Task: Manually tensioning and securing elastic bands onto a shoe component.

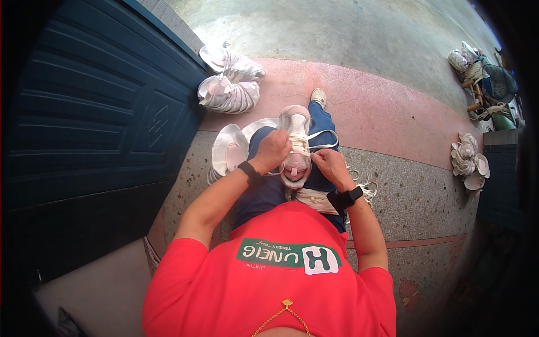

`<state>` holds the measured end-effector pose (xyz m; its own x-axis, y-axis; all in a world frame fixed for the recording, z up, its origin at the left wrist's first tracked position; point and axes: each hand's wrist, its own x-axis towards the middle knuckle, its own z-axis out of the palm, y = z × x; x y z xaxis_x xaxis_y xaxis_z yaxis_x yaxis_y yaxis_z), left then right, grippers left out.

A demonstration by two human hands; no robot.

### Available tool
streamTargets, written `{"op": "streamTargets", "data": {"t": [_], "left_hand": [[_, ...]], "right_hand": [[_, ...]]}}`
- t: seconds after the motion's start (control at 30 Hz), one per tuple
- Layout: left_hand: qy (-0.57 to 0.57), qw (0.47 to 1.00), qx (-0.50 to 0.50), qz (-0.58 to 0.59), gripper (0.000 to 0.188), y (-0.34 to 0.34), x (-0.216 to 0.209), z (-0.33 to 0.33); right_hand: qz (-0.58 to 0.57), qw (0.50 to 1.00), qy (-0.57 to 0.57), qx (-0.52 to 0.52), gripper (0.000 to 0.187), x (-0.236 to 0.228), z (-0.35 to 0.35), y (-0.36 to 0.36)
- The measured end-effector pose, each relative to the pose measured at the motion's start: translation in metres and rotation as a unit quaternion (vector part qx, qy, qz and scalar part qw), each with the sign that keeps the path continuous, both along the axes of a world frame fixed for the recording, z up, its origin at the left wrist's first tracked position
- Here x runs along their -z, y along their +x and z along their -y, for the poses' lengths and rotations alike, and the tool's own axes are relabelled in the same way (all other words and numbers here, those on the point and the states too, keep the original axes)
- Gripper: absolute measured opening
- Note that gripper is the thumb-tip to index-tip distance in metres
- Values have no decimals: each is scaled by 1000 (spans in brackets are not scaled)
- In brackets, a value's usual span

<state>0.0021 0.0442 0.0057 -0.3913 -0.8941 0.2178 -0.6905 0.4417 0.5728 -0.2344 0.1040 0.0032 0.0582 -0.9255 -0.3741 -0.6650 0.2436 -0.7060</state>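
A pale pink and white sneaker (295, 165) rests across my lap, toe pointing away from me. Cream shoelace (298, 144) runs through its eyelets, and one loop of it arcs out to the right over my jeans. My left hand (274, 149) is closed at the left side of the lacing, pinching the shoelace. On the right side, near the shoe's opening, the fingers of my right hand (331, 166) are pinched on the shoelace as well. A bundle of cream laces (317, 199) lies over my right thigh, its loose ends hanging out past my right wrist.
Beside my left leg sits a stack of white and pink shoe uppers (227, 147). More stacked uppers (233, 90) stand by the dark blue door (101, 101). At far right are another pile of uppers (469, 157) and a chair (497, 81) with things heaped around it.
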Motion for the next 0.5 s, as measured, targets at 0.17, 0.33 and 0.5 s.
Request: {"op": "streamTargets", "data": {"t": [0.17, 0.33, 0.5], "left_hand": [[181, 975, 51, -114, 16, 2, -11, 5], [251, 960, 71, -103, 19, 4, -19, 14], [328, 936, 38, -124, 20, 8, -17, 15]], "right_hand": [[12, 1000, 23, 9, 41, 2, -1, -6], [23, 999, 22, 8, 39, 5, -1, -8], [53, 998, 25, 2, 37, 6, -2, -13]]}}
